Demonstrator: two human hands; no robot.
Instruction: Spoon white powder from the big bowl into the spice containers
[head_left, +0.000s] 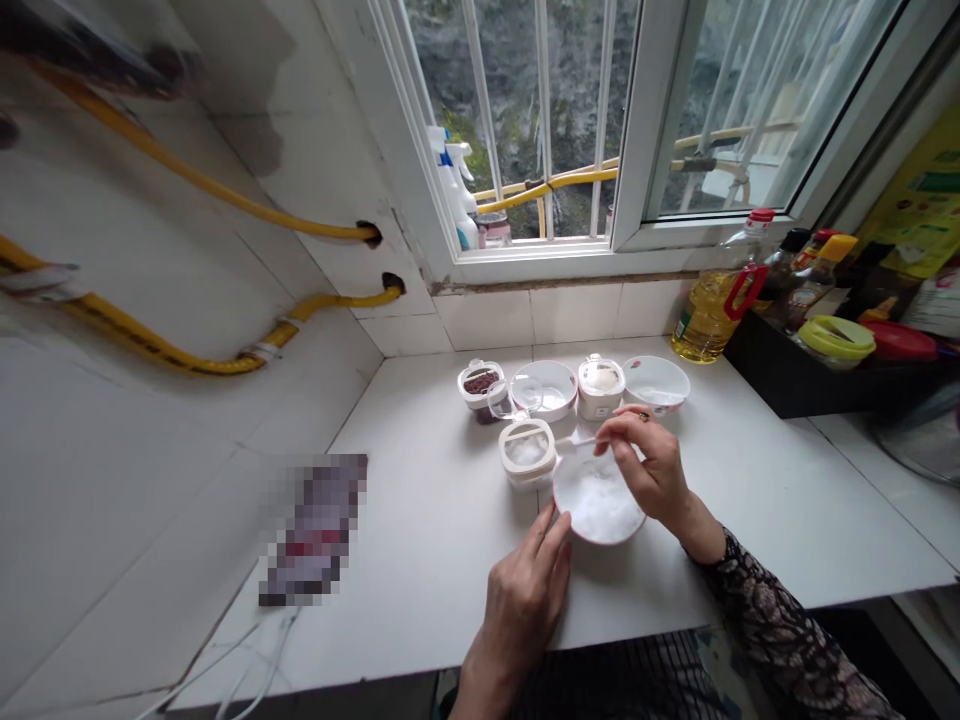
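A white bowl (600,505) of white granular stuff stands on the white counter. My left hand (529,590) is closed at its lower left rim, fingertips against the bowl. Over the bowl's right side, my right hand (649,465) pinches what looks like a small white spoon (576,442), which reaches left toward a lidded jar of white grains (527,450). Behind stand a jar of dark reddish grains (481,388) with its clear lid raised, an empty bowl (546,388), a jar of pale powder (601,385) and another empty bowl (658,383).
An oil bottle (709,305) with a red handle stands at the back right, beside a black tray (780,380) of sauce bottles and lidded tubs. A blurred dark object (319,530) lies at left, with white cables below it. A barred window is behind the counter.
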